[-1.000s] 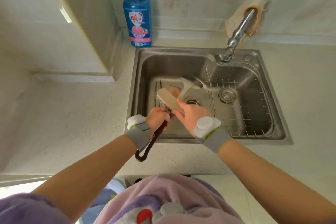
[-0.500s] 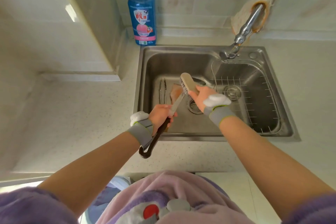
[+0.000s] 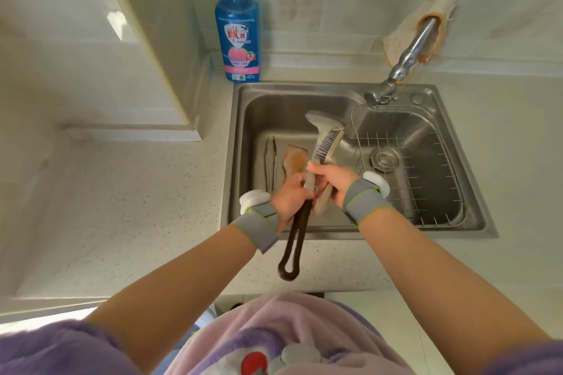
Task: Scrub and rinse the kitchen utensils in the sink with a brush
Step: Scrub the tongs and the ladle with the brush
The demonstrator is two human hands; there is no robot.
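Just now I drew my right grip (image 3: 335, 183), curled round the brush (image 3: 323, 200), back beside my left grip (image 3: 291, 196), which stayed clamped on the dark-handled utensil (image 3: 297, 237) above the sink (image 3: 304, 89), so the bristles (image 3: 323, 146) lay along its neck; scrubbing seemed midway, rinsing still ahead.

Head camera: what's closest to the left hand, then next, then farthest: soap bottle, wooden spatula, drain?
1. Wooden spatula, in the sink just beyond the left hand.
2. Drain, right side of the sink.
3. Soap bottle, back on the counter.
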